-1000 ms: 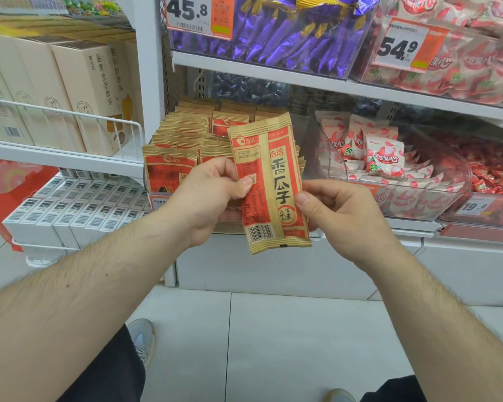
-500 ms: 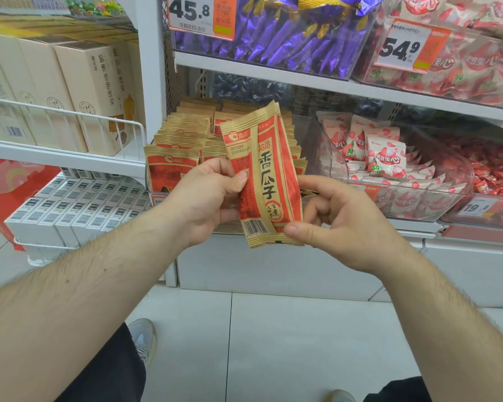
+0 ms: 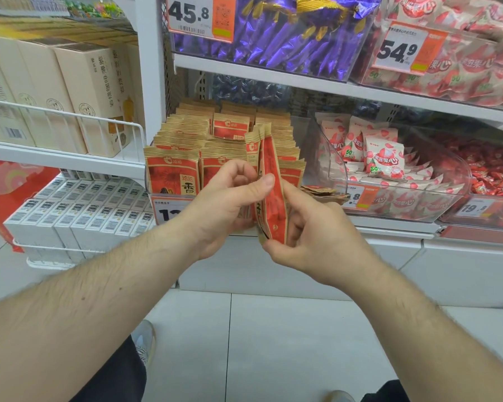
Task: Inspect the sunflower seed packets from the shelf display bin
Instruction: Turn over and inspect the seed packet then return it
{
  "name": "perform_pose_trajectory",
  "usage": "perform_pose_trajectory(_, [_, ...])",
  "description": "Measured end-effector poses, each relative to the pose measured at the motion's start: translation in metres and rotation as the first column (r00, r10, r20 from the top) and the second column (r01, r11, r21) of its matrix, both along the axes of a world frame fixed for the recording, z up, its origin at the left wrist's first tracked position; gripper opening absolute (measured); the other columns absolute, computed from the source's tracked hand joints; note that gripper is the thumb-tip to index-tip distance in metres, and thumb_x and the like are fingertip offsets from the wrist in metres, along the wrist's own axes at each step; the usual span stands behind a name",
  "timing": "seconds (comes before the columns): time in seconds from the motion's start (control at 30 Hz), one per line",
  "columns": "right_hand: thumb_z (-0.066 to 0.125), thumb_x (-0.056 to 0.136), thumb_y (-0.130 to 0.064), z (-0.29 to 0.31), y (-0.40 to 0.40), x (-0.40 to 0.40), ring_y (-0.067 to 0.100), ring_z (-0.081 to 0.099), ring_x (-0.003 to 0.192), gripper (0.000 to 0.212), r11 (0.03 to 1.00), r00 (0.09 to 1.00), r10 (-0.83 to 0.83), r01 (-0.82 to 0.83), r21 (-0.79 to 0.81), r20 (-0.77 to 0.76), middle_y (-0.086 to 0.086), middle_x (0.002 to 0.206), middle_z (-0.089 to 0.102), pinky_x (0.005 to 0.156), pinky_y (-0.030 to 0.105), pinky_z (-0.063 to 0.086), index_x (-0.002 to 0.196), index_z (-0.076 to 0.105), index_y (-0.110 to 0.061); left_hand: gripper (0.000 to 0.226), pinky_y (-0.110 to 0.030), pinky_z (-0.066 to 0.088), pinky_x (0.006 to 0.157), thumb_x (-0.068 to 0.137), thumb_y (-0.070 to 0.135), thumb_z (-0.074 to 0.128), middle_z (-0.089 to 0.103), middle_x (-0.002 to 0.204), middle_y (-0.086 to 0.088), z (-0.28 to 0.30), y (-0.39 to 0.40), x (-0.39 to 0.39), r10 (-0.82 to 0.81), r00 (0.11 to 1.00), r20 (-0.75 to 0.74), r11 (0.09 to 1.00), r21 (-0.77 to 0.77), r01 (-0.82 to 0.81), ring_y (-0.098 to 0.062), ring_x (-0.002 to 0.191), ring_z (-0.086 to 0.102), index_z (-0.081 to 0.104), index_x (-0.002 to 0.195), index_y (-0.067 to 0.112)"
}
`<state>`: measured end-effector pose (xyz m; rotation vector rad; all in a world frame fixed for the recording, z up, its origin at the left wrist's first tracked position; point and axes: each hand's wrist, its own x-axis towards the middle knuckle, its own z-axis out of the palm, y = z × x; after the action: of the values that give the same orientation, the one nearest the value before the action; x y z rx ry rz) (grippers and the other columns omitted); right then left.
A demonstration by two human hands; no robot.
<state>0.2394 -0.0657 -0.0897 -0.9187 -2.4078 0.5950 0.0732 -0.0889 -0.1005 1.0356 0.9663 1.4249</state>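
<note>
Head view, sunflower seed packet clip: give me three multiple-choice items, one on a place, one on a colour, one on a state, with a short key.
1. Where does the display bin of seed packets sit relative to the purple-wrapped candy?
A. One shelf below
B. One shelf above
C. On the floor

2. What colours is the held packet?
A. Blue and white
B. Red and tan
C. Green and black

3. How is the held packet kept?
A. Lying loose in the bin
B. Left hand only
C. Both hands on it, edge-on to the camera

Key:
1 A, the purple candy fills the bin on the shelf above.
2 B, a red face with tan borders.
3 C, the left hand and right hand both pinch it, and only its thin side faces the camera.
</note>
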Motion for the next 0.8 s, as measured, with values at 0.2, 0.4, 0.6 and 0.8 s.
perform_pose_trajectory(0.2, [0.077, 0.075, -0.031, -0.005, 0.0, -0.004, -0.001, 0.06, 0.062, 0.093, 1.0, 0.999, -0.027, 0.027, 0.004, 0.035, -0.03, 0.061, 0.058, 0.061, 0.008, 0.042, 0.15, 0.025, -0.045, 0.026, -0.04, 0.048, 0.077, 0.075, 0.031, 0.068, 0.063, 0.071, 0.004, 0.003, -0.001, 0.002, 0.029, 0.999, 0.02, 0.999, -0.017, -0.028, -0.013, 0.069, 0.063, 0.044, 0.084, 0.023])
perform_pose_trajectory(0.4, [0.073, 0.077, -0.044, -0.009, 0.002, -0.001, 0.01, 0.056, 0.049, 0.054, 0.995, 0.981, -0.049, 0.031, -0.099, -0.186, -0.005, 0.053, 0.061, 0.056, 0.025, 0.046, 0.128, 0.056, -0.041, 0.022, -0.036, 0.048, 0.071, 0.076, 0.025, 0.067, 0.058, 0.078, -0.002, 0.001, -0.002, 0.001, 0.002, 0.997, -0.078, 1.0, 0.019, 0.0, -0.02, 0.075, 0.058, 0.048, 0.087, 0.019])
perform_pose_trajectory(0.6, [0.053, 0.101, -0.029, -0.009, 0.011, 0.002, 0.001, 0.053, 0.046, 0.03, 0.964, 0.887, -0.159, 0.045, -0.261, -0.433, -0.007, 0.051, 0.06, 0.049, 0.013, 0.041, 0.075, 0.064, -0.022, 0.021, -0.048, 0.049, 0.086, 0.081, 0.017, 0.073, 0.055, 0.089, -0.013, -0.002, -0.006, 0.007, -0.123, 0.965, -0.231, 0.992, -0.028, 0.119, -0.028, 0.086, 0.058, 0.054, 0.09, 0.013])
perform_pose_trajectory(0.8, [0.046, 0.092, -0.039, -0.01, 0.013, 0.001, 0.016, 0.057, 0.055, 0.044, 0.953, 0.885, -0.185, 0.056, -0.297, -0.427, 0.015, 0.068, 0.066, 0.051, 0.028, 0.048, 0.077, 0.067, -0.004, 0.018, -0.041, 0.043, 0.079, 0.093, 0.007, 0.06, 0.057, 0.078, -0.009, -0.002, -0.005, 0.01, -0.099, 0.957, -0.274, 0.995, -0.058, 0.086, -0.023, 0.077, 0.055, 0.052, 0.078, 0.013])
